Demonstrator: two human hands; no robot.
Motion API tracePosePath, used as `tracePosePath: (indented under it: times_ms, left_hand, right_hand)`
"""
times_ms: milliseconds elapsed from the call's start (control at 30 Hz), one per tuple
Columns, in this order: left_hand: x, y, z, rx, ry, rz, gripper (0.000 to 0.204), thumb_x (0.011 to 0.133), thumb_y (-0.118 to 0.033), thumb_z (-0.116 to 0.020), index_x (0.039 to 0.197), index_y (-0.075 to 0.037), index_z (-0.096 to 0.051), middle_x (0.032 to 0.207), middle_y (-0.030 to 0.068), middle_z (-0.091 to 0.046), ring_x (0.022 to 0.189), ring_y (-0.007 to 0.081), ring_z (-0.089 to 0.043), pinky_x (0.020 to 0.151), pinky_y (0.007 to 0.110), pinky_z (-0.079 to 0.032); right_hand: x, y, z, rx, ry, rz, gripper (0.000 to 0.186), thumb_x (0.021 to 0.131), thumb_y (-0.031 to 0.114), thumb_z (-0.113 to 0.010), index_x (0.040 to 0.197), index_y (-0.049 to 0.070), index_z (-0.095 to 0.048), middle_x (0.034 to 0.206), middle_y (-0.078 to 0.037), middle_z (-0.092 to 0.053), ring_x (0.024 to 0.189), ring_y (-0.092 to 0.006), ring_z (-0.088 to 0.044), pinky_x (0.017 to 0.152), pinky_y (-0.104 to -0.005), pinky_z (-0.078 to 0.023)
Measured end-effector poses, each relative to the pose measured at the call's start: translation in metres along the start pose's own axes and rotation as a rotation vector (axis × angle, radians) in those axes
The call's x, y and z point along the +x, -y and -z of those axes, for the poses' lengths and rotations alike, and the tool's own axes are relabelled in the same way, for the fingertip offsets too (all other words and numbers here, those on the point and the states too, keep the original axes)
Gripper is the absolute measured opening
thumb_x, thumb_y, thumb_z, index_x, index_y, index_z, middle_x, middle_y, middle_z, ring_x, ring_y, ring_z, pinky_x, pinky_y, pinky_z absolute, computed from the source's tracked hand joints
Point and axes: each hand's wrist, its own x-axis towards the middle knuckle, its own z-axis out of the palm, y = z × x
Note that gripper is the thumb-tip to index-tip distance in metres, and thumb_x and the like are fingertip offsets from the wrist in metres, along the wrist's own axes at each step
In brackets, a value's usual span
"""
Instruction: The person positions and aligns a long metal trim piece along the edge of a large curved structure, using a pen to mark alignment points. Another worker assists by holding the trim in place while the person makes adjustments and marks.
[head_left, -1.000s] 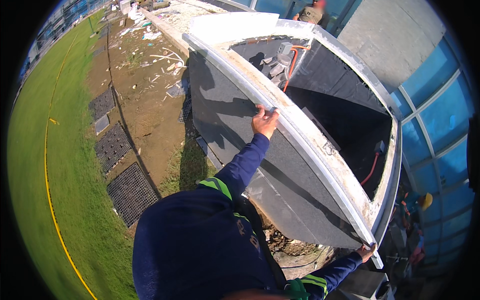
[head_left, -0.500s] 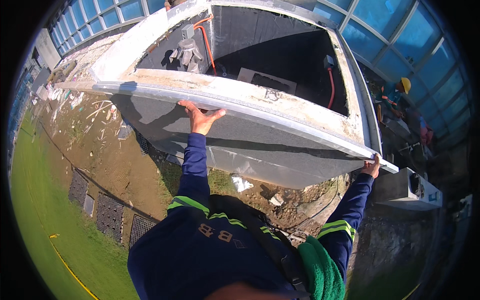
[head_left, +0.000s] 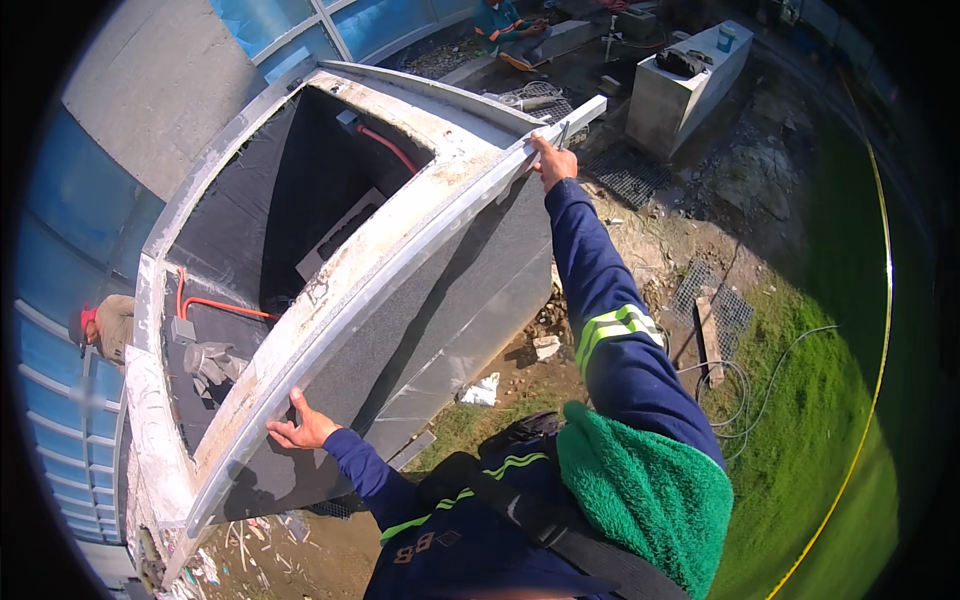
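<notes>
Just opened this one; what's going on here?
A navy-sleeved person handles a long silver metal bar along the top edge of a dark grey stone-like wall. The left grip rests spread against it; the right grip curls over it near the end jutting past the wall's corner. A red-capped co-worker is at the far side.

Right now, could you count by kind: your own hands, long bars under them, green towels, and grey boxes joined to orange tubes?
Left hand and right hand: 2
Long metal bar: 1
Green towel: 1
Grey boxes: 2
Total: 6
</notes>
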Motion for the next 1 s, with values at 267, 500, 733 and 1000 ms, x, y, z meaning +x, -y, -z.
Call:
tracePosePath:
  times_ms: [267,500,733,1000]
  left_hand:
    - [-0.001,0.009,-0.005,0.031,0.007,-0.073,0.120,0.074,-0.059,-0.091,0.156,0.011,-0.038,0.164,0.0267,-0.029,0.152,0.0345,-0.032,0.116,0.044,-0.046]
    - [-0.001,0.009,-0.005,0.116,0.011,-0.116,0.121,0.078,-0.061,-0.087,0.158,0.012,-0.033,0.164,0.0292,-0.029,0.155,0.0368,-0.028,0.124,0.047,-0.034]
    - [-0.006,-0.002,-0.001,0.110,0.055,-0.082,0.125,0.079,-0.068,-0.083,0.159,0.013,-0.030,0.167,0.0303,-0.025,0.157,0.0373,-0.024,0.127,0.048,-0.027]
    - [-0.005,-0.003,0.000,0.123,0.069,-0.070,0.127,0.080,-0.072,-0.080,0.158,0.015,-0.030,0.166,0.0316,-0.025,0.157,0.0375,-0.023,0.127,0.049,-0.026]
  right_hand:
    - [-0.018,0.001,0.073,-0.617,0.090,0.395,0.067,0.088,0.024,-0.063,0.146,-0.006,-0.049,0.121,-0.033,-0.070,0.117,-0.0444,-0.068,0.098,-0.0479,-0.053]
    - [-0.079,0.035,0.110,-0.080,0.328,0.191,0.066,0.091,0.007,-0.070,0.152,-0.002,-0.045,0.103,-0.011,-0.069,0.084,-0.0183,-0.068,0.070,-0.0307,-0.056]
    - [-0.106,0.045,0.108,-0.323,0.282,0.608,0.073,0.087,0.037,-0.086,0.146,0.004,-0.056,0.129,-0.016,-0.069,0.114,-0.0258,-0.069,0.095,-0.0399,-0.056]
    - [-0.080,0.044,0.087,-0.533,0.018,0.925,0.032,0.104,0.027,-0.065,0.132,0.011,-0.070,0.110,-0.016,-0.075,0.099,-0.0322,-0.073,0.087,-0.0407,-0.057]
